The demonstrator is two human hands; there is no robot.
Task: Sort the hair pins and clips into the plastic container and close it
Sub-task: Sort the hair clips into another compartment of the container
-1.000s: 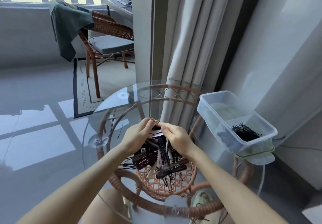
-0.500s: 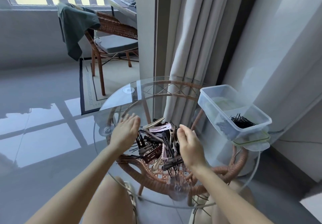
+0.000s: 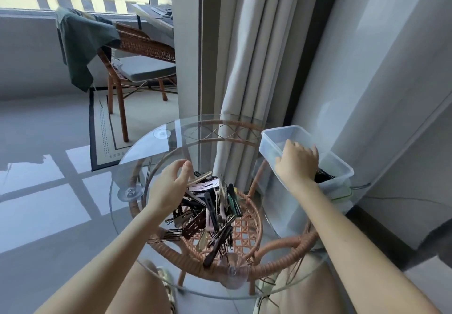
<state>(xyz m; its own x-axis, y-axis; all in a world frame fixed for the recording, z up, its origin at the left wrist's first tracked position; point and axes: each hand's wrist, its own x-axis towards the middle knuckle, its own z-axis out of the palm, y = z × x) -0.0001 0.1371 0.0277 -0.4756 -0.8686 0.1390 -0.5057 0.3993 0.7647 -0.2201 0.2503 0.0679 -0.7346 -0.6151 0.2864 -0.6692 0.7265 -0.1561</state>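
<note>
The plastic container (image 3: 271, 140) sits at the right middle of the frame, on the edge of the glass table (image 3: 168, 152) — black hair pins (image 3: 324, 176) lie in its near end. The right hand (image 3: 297, 163) is over it, fingers turned down inside; whether they hold anything cannot be told. The left hand (image 3: 171, 186), fingers loosely spread, hovers beside the pile of pins and clips (image 3: 210, 211) at centre.

Bright window daylight, floor glare, wide-angle edge warping.

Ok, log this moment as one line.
left hand open beside clip pile | right hand in unlidded plastic container, grip hidden
</note>
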